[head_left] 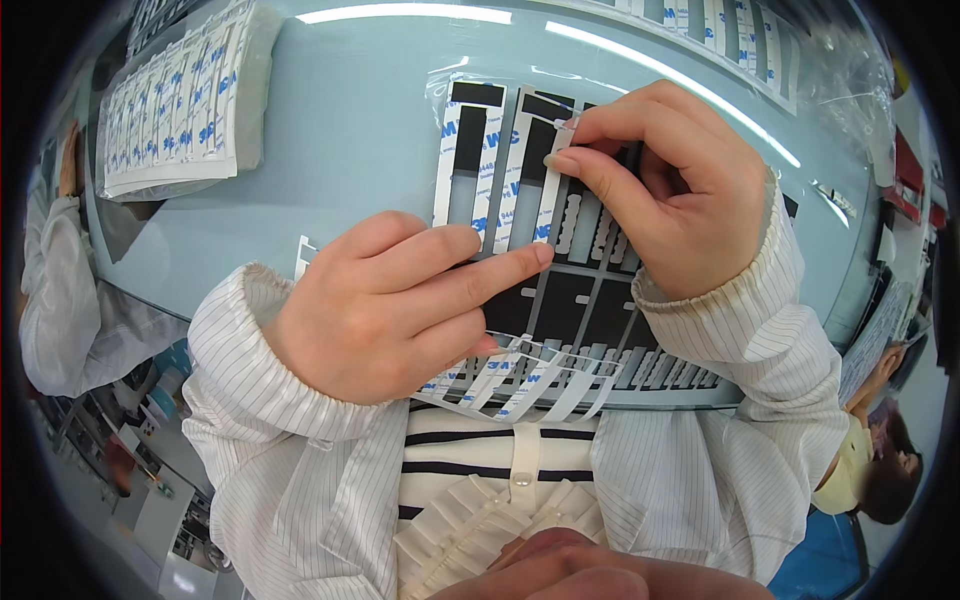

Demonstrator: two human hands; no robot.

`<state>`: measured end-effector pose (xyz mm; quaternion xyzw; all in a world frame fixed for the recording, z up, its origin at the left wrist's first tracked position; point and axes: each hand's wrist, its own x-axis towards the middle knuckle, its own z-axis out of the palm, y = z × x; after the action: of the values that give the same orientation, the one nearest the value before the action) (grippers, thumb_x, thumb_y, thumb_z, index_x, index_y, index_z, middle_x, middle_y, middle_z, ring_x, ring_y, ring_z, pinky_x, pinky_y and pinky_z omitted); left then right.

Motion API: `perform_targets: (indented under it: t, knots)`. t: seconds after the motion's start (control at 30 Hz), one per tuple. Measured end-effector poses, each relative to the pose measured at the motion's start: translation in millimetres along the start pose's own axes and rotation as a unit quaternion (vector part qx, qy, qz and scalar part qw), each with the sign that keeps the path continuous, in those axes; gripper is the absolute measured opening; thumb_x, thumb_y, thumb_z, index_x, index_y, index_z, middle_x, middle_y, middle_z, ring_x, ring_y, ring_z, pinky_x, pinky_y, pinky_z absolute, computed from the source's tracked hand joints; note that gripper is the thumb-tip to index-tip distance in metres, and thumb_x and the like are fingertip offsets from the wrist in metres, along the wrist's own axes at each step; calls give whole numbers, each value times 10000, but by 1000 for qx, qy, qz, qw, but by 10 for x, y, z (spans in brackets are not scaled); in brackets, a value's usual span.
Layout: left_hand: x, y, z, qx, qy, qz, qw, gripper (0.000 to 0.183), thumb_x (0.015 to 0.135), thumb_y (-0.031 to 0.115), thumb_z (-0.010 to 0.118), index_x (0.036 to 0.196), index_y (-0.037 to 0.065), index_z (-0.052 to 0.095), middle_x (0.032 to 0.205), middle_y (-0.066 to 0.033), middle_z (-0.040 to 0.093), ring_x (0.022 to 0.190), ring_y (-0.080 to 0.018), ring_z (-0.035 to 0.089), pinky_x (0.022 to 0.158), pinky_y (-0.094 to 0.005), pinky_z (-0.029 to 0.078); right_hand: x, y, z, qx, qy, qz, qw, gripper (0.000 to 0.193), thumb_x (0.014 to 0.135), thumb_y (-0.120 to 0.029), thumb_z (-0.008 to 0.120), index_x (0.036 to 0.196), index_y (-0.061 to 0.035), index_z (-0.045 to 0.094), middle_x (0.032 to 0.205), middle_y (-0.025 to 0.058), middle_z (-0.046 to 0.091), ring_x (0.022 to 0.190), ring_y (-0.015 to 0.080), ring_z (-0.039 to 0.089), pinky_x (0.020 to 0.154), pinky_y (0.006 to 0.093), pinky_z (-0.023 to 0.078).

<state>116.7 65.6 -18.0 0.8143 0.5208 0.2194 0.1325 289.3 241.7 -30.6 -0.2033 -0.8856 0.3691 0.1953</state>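
Note:
In front of me lie black parts topped with white adhesive strips (486, 185) that carry blue print. The thumb and fingertips of my right hand (690, 190) pinch the upper end of a narrow white strip (551, 195) on one of these parts. My left hand (390, 300) is palm down with its fingers apart, and one stretched fingertip rests on the strip's lower end. Below that hand, a cut-out white liner sheet with blue print (520, 385) curls up near the table edge. Part of the row on the right is hidden behind my right hand.
A plastic-wrapped stack of printed adhesive sheets (180, 110) stands at the far left of the pale blue table (340, 110). More strip sheets (725, 35) lie along the far right, beside crumpled clear plastic (840, 100). Other people (880, 460) are at both sides.

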Motion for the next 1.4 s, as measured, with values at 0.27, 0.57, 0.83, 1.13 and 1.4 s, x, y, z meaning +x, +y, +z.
perform_targets:
  t: [0.27,0.57,0.83,1.13,1.4]
  knots:
    - [6,-1,-23,6,3,6,1000,401,837,277,693,627,77,416,1272,-92,688,987,-271,619,772,-366,462,13,-14,-10,-51,25,-42,998,111,809,-18,784,905,-18,730,824,30,646,583,66,532,514,209,418]
    - [25,3,-52,-25,-10,-12,1000,372,823,237,704,624,69,440,1270,-100,687,1192,-294,626,909,-414,477,32,-42,-100,-260,35,-93,961,284,783,-184,836,998,-44,714,893,64,628,628,172,619,537,271,497]
    - [28,31,-89,-19,-19,-17,999,307,765,224,750,649,77,506,1285,-79,678,1195,-253,626,932,-415,478,-152,-166,-261,-254,-77,-116,957,489,828,-381,744,1246,-133,686,1126,119,583,795,235,599,685,321,524]
    - [31,23,-109,-17,-19,-13,1000,275,716,217,799,679,77,564,1293,-67,672,1195,-234,623,940,-404,489,-156,-65,-248,-370,-89,-130,915,577,894,-619,521,1361,-296,626,1322,133,521,1018,286,546,879,397,500]
    - [1,5,-91,-13,2,-10,1000,341,803,227,749,631,86,491,1293,-58,680,1218,-239,625,944,-419,488,-81,-14,-161,-384,-79,-114,913,598,902,-659,465,1386,-332,595,1518,130,407,1168,313,506,1017,433,428]
